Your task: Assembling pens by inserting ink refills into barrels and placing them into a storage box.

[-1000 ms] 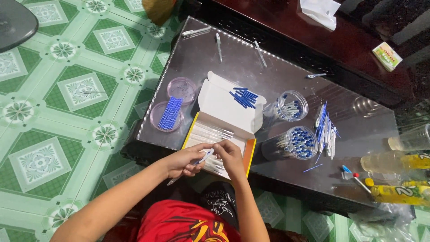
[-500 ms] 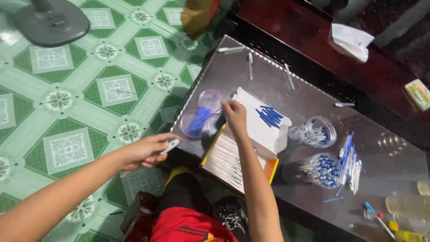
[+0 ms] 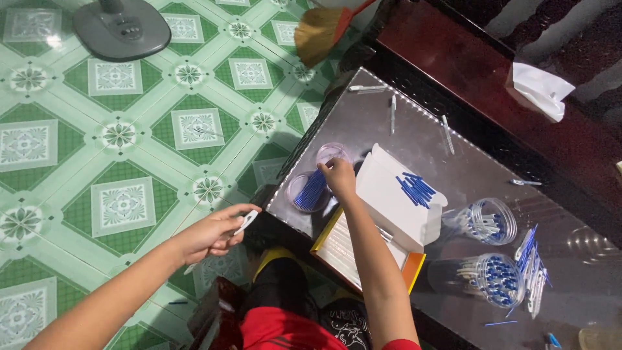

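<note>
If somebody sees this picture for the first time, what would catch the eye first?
Probably the right hand, reaching into a shallow clear dish of blue sticks at the glass table's near corner. Off the table's edge, over the green patterned floor tiles, the left hand holds a small white piece.

Dish [image 3: 310,192] left of box [image 3: 389,214] on table [image 3: 414,136]; two jars [image 3: 486,220] right of box; fan [image 3: 121,27] on floor [image 3: 97,149], far left.

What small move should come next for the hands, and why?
Probably the right hand should close on one blue piece in the round clear dish: its fingers rest at the dish's rim, over the blue pieces. The left hand holds a small white part out over the floor, away from the table, so it looks ready for a match.
</note>
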